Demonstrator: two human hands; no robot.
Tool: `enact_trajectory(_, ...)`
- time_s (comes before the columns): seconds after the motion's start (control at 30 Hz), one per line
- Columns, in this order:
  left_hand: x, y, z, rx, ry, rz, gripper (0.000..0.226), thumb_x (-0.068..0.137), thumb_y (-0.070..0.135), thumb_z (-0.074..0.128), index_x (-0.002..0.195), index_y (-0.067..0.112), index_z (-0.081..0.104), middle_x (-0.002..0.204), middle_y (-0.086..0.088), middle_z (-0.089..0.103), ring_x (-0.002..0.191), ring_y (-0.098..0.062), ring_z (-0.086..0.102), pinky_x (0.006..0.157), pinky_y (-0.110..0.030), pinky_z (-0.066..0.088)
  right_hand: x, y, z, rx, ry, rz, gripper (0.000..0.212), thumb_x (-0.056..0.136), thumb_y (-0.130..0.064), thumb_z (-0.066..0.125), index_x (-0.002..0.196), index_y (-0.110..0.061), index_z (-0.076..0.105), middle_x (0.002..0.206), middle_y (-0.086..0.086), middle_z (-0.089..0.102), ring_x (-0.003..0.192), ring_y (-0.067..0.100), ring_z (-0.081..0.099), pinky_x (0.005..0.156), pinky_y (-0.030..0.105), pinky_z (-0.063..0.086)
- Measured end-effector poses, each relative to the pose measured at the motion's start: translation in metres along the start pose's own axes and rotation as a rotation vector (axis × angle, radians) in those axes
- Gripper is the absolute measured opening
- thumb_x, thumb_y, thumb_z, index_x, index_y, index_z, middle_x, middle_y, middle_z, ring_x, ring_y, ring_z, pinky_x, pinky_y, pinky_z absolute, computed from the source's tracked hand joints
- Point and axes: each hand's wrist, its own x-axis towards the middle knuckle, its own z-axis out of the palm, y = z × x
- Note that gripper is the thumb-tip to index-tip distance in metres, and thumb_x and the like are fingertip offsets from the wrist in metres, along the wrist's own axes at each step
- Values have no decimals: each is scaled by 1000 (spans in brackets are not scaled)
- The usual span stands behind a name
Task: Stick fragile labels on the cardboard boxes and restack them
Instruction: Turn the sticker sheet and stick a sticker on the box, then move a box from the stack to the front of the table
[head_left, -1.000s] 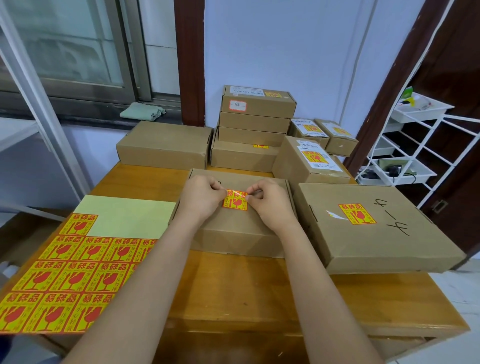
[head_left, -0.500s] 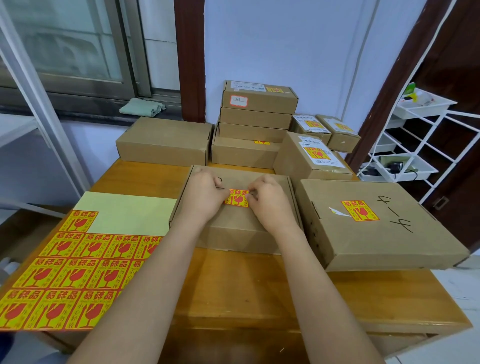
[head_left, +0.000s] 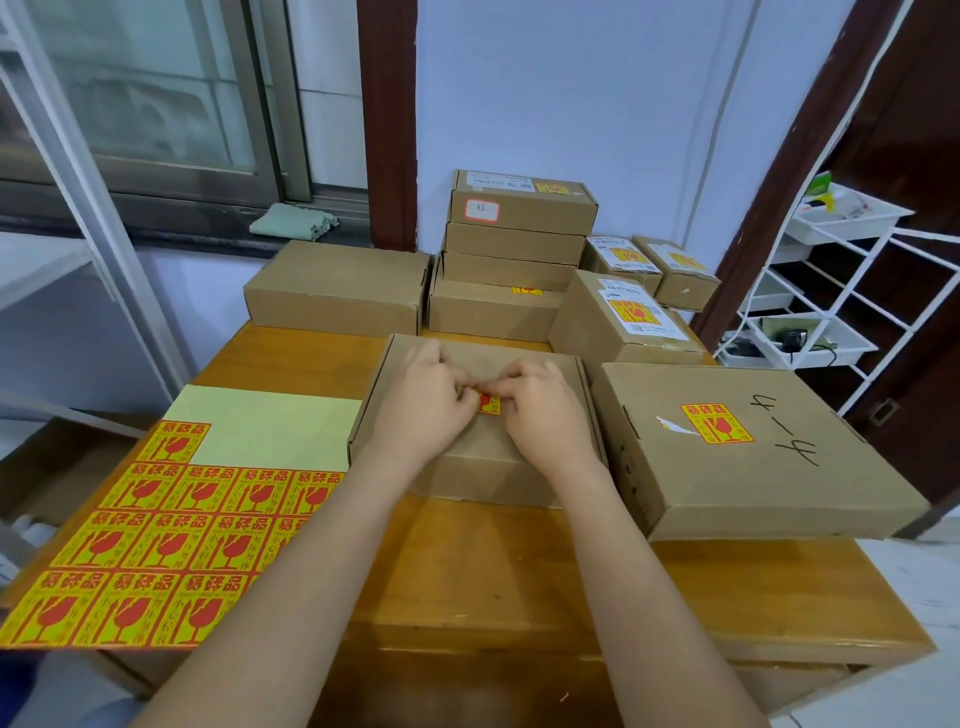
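Note:
A flat cardboard box (head_left: 467, 467) lies on the wooden table (head_left: 467, 571) right in front of me. A yellow-and-red fragile label (head_left: 490, 406) sits on its lid, mostly covered by my fingers. My left hand (head_left: 423, 410) and my right hand (head_left: 540, 413) meet over it, with bent fingertips holding the label's two ends down against the lid. Left of the box lies the label sheet (head_left: 171, 530), with several stickers left and its top rows peeled bare. On the right rests a large flat box (head_left: 748, 452) that bears a fragile label (head_left: 717, 423).
Behind the box, against the wall, stand a plain box (head_left: 337, 288), a stack of several boxes (head_left: 519, 249) and smaller labelled boxes (head_left: 623, 317). A white wire shelf (head_left: 831, 291) stands to the right of the table. A window sill with a folded cloth (head_left: 293, 221) is at the back left.
The label has come down from just above the lid onto it. My hands have moved closer together and now cover most of the label.

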Motion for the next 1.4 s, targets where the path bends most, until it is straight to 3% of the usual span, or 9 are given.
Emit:
enact_trajectory(0.23, -6, 5, -2, 197, 8, -179, 31, 92, 40, 45, 103, 32, 73, 126, 9, 59, 120, -18, 41, 92, -40, 31, 0, 0, -4, 36, 3, 153, 41, 92, -4, 41, 119, -24, 66, 113, 4, 61, 102, 28, 42, 88, 38, 41)
enact_trajectory(0.33, -9, 4, -1, 149, 70, -204, 34, 92, 32, 42, 97, 23, 74, 114, 5, 65, 111, -19, 47, 89, -37, 32, 0, 2, -3, 38, 47, 196, 35, 91, -7, 42, 113, -14, 69, 112, 6, 63, 103, 28, 44, 87, 37, 42)
enact_trajectory(0.43, -6, 1, -3, 41, 117, -252, 32, 92, 32, 44, 104, 18, 70, 111, 0, 66, 109, -20, 48, 90, -36, 32, 2, 2, -3, 124, 82, 243, 30, 93, -23, 44, 107, -9, 66, 111, 6, 62, 107, 28, 45, 88, 36, 41)
enact_trajectory(0.57, 0, -4, -3, 87, -27, -228, 52, 87, 53, 53, 127, 20, 54, 130, 1, 54, 125, -21, 39, 99, -39, 29, 4, -2, -4, -29, -77, 261, 52, 90, -54, 46, 124, -16, 53, 128, 4, 44, 119, 27, 35, 96, 38, 32)
enact_trajectory(0.67, 3, -6, -6, 58, -95, -215, 61, 85, 49, 59, 136, 18, 43, 138, -2, 47, 130, -24, 34, 104, -41, 27, 4, -1, -6, -25, -128, 244, 57, 87, -58, 48, 130, -20, 48, 131, 3, 38, 121, 28, 30, 98, 38, 28)
enact_trajectory(0.8, 2, -10, -12, 2, -150, -196, 66, 85, 41, 64, 140, 15, 38, 142, -4, 43, 133, -26, 31, 107, -40, 26, 4, 3, -8, 57, -170, 223, 56, 88, -53, 52, 136, -25, 43, 136, 1, 38, 125, 27, 30, 101, 39, 27)
enact_trajectory(0.93, 2, -11, -15, -135, -118, -213, 59, 86, 23, 66, 139, 13, 41, 142, -7, 43, 132, -27, 34, 108, -38, 29, 2, 4, -11, 129, -174, 220, 48, 93, -36, 51, 138, -24, 41, 139, -1, 39, 127, 25, 29, 102, 38, 25)
enact_trajectory(1.13, -5, -10, -15, -220, 17, -217, 46, 86, -8, 46, 129, 7, 52, 134, -8, 50, 126, -24, 43, 104, -30, 34, -1, 4, -13, 203, -124, 229, 47, 92, -6, 39, 136, -22, 45, 137, -3, 45, 125, 22, 32, 101, 32, 25)
enact_trajectory(1.4, 4, -11, -25, -323, 82, -337, 23, 92, 7, 49, 107, 8, 66, 110, -7, 66, 104, -23, 58, 82, -22, 40, 12, -3, -16, 255, -111, 284, 39, 91, -13, 46, 129, -16, 53, 131, 1, 53, 122, 23, 43, 103, 40, 37)
